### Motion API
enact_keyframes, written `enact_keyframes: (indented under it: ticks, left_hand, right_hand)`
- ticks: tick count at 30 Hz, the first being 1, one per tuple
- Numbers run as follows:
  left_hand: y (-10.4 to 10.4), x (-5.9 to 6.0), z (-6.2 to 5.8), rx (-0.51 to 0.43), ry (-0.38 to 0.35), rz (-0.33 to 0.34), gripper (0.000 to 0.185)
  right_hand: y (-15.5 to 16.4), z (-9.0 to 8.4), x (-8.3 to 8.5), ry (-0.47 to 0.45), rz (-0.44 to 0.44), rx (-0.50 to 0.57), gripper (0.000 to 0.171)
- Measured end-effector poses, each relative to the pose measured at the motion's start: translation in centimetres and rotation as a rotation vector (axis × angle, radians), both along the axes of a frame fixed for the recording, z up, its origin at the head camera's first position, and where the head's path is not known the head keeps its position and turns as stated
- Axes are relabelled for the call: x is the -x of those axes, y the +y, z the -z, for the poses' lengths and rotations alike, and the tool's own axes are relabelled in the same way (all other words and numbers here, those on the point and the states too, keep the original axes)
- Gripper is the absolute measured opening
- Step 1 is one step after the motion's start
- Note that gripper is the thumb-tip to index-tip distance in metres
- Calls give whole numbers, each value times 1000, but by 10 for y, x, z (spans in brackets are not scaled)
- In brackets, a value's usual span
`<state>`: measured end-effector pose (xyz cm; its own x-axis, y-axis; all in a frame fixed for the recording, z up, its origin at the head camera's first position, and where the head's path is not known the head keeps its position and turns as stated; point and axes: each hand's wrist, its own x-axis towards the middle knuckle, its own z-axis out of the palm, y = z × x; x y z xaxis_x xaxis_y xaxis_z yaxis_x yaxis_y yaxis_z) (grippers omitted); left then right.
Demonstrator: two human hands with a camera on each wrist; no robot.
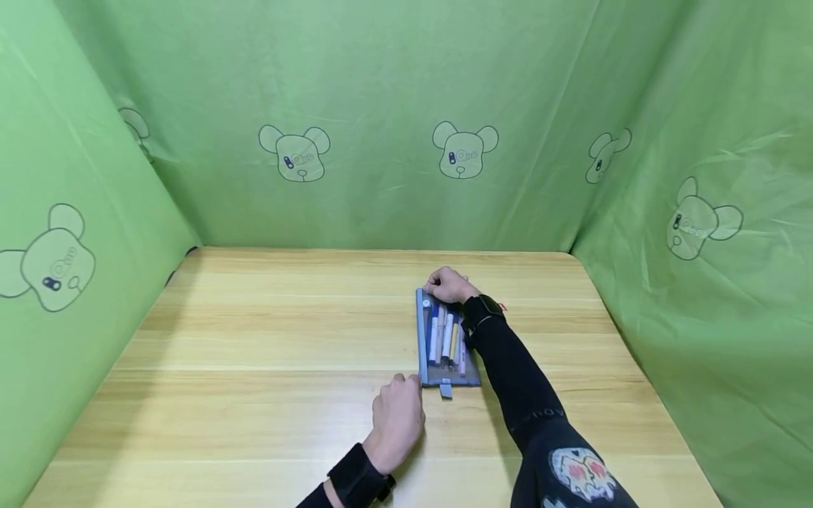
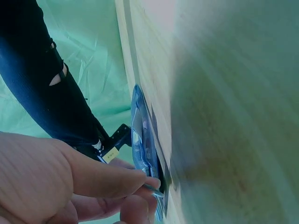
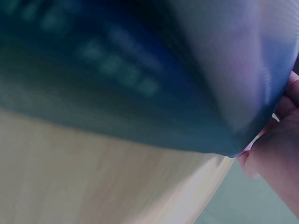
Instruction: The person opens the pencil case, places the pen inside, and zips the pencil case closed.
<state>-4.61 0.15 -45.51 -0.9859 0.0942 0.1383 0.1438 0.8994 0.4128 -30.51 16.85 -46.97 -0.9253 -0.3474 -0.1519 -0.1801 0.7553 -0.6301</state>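
at frame centre, left hand (image 1: 399,420) and right hand (image 1: 448,285) fingers pinch opposite ends of the pencil case (image 1: 444,342) on the tabletop (image 1: 267,353).

Both hands (image 1: 399,416) apparently pinching, forearms extended

A staged recording booth, not a lived-in room.

You sit at a pale wooden table (image 1: 254,339) closed in on three sides by green cloth (image 1: 381,77) hung as a backdrop, creased and printed with cartoon bear heads (image 1: 465,149). The cloth meets the table's far edge and both side edges, and folds inward at the far left and far right corners, so you see no wall, window or furniture beyond it. You wear black sleeves (image 1: 514,381) and a strap with a small device on each wrist, which points to a filming set-up. A mesh pencil case (image 1: 444,342) of pens lies right of the table's middle.
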Motion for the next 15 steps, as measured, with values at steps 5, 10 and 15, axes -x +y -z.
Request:
enact_keyframes:
  ticks: [5,10,15]
  left_hand:
    - [0,2,-1,-28,-29,16,10]
    - [-2,2,-4,-43,-47,37,13]
    - [-4,4,-6,-83,-61,57,25]
  right_hand:
    - [2,1,2,-3,7,5,23]
    - [1,1,1,-19,21,15,22]
    - [-1,-3,-4,-50,48,40,21]
